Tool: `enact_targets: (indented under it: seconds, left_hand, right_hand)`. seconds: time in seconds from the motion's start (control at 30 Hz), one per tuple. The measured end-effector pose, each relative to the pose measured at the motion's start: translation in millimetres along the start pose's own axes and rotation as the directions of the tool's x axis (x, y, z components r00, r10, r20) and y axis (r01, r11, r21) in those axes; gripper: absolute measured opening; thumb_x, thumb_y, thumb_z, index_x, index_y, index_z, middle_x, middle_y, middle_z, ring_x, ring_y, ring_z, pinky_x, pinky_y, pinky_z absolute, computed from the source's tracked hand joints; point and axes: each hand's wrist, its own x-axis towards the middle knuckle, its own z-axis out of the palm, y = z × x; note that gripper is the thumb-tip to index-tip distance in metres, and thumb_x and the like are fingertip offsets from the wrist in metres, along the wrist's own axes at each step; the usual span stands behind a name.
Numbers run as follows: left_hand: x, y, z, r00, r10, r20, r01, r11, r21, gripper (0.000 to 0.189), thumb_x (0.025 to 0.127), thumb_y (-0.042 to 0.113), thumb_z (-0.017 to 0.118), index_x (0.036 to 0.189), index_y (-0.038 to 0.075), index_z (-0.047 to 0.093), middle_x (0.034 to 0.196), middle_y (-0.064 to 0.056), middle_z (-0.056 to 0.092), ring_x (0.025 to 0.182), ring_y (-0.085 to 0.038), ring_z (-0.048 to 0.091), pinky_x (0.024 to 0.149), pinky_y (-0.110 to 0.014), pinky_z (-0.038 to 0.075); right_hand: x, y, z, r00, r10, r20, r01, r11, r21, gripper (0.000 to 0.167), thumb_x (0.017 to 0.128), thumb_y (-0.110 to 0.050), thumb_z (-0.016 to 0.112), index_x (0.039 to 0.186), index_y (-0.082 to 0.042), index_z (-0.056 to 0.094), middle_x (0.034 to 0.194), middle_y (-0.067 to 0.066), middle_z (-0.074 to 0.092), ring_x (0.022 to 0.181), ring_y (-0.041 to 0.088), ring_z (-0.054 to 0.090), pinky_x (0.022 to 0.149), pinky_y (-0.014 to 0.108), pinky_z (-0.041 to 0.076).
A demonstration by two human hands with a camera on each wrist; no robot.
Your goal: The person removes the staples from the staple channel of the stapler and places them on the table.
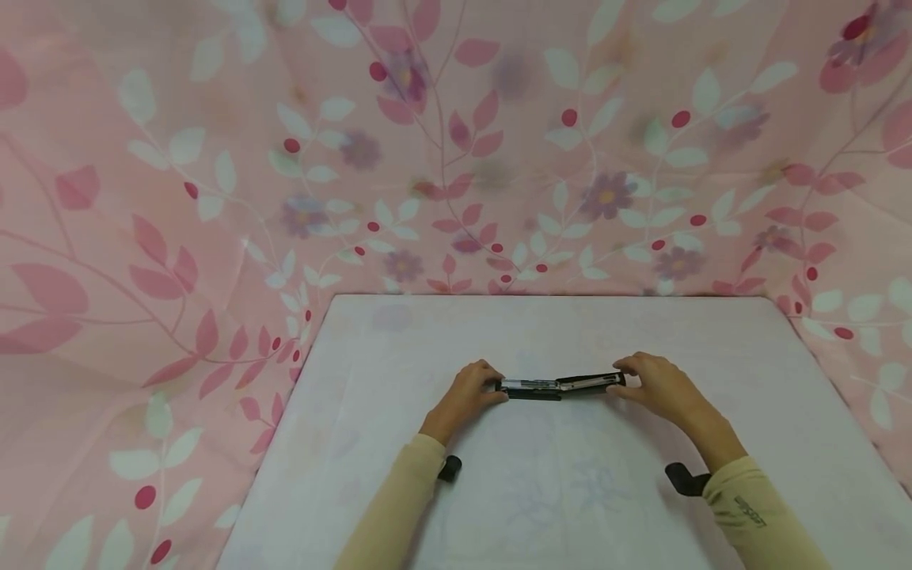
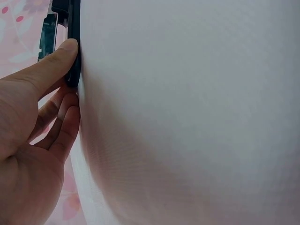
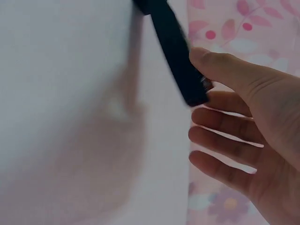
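A long, narrow black hinged case (image 1: 530, 389) lies opened out across the white table, with silvery strips along its inner faces. Its left half rests on the tabletop, while the right half tilts up toward its outer end. My left hand (image 1: 470, 394) pinches the left end, thumb on the near side and fingers behind. In the left wrist view, a dark green glossy piece (image 2: 48, 37) shows beside the black edge. My right hand (image 1: 659, 386) pinches the raised right end between thumb and index finger; in the right wrist view the other fingers (image 3: 225, 136) are spread apart below it.
A white cloth with faint flowers covers the table (image 1: 399, 340). Pink floral fabric (image 1: 456, 158) hangs behind it and on both sides. Black wrist straps (image 1: 450, 469) show at the cuffs of the pale yellow sleeves (image 1: 395, 507).
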Motion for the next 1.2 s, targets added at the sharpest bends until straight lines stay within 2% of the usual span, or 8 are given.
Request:
enact_targets:
  seconds: [0.2,0.4,0.6,0.8,0.97,1.2]
  left_hand:
    - [-1.0,-0.3,-0.3,1.0,0.011,-0.006,-0.011,1.0,-0.015,0.034,0.083,0.026,0.079,0.112,0.01,0.074,0.104,-0.003,0.066,0.097,-0.017,0.059,0.086,-0.03,0.047]
    - [-1.3,0.2,-0.4,0.999,0.033,-0.009,-0.033,0.999,-0.018,0.034,0.083,0.026,0.079,0.111,0.009,0.074,0.104,-0.004,0.067,0.097,-0.017,0.06,0.087,-0.031,0.048]
    - [-2.5,1.4,-2.1,1.0,0.024,-0.004,-0.024,0.999,-0.024,0.033,0.083,0.026,0.079,0.111,0.009,0.074,0.104,-0.003,0.067,0.096,-0.017,0.06,0.086,-0.03,0.047]
    - [-1.8,0.3,-2.0,1.0,0.022,-0.007,-0.022,1.0,-0.011,0.033,0.082,0.026,0.08,0.11,0.01,0.075,0.102,-0.003,0.067,0.095,-0.016,0.06,0.085,-0.029,0.048]
    - [0.1,-0.3,-1.3,1.0,0.011,0.003,-0.011,1.0,0.002,0.034,0.082,0.027,0.079,0.111,0.011,0.075,0.102,-0.002,0.067,0.095,-0.015,0.06,0.085,-0.029,0.047]
    - [0.6,-1.2,-1.0,1.0,0.024,-0.003,-0.024,1.0,0.008,0.033,0.082,0.028,0.08,0.109,0.011,0.075,0.1,-0.002,0.066,0.093,-0.015,0.06,0.082,-0.027,0.046]
  right_hand:
    - [9.0,-27.4,-9.1,0.995,-0.036,-0.095,0.03,0.998,-0.061,0.046,0.084,-0.036,0.077,0.116,-0.003,0.069,0.105,0.012,0.069,0.094,0.032,0.065,0.075,0.05,0.054]
    - [21.5,-51.1,-5.7,0.989,-0.082,-0.119,0.074,0.994,-0.077,0.041,0.085,-0.034,0.076,0.113,-0.005,0.07,0.105,0.01,0.069,0.096,0.031,0.066,0.075,0.049,0.055]
    - [32.7,-70.4,8.3,0.987,-0.121,-0.11,0.111,0.989,-0.098,0.036,0.084,-0.032,0.077,0.109,-0.007,0.073,0.102,0.008,0.07,0.095,0.029,0.067,0.076,0.047,0.055]
    - [39.7,-87.3,27.2,0.987,-0.149,-0.051,0.143,0.983,-0.118,0.036,0.085,-0.035,0.076,0.11,-0.01,0.073,0.099,0.004,0.069,0.089,0.022,0.066,0.071,0.04,0.056]
    - [42.1,-96.7,40.2,0.986,-0.167,-0.032,0.161,0.978,-0.13,0.033,0.086,-0.033,0.076,0.108,-0.01,0.075,0.099,0.005,0.07,0.086,0.021,0.066,0.07,0.039,0.056]
    - [45.2,-105.3,52.0,0.99,-0.143,0.002,0.142,0.984,-0.112,0.029,0.086,-0.033,0.075,0.106,-0.013,0.075,0.098,0.001,0.068,0.081,0.015,0.061,0.07,0.034,0.054]
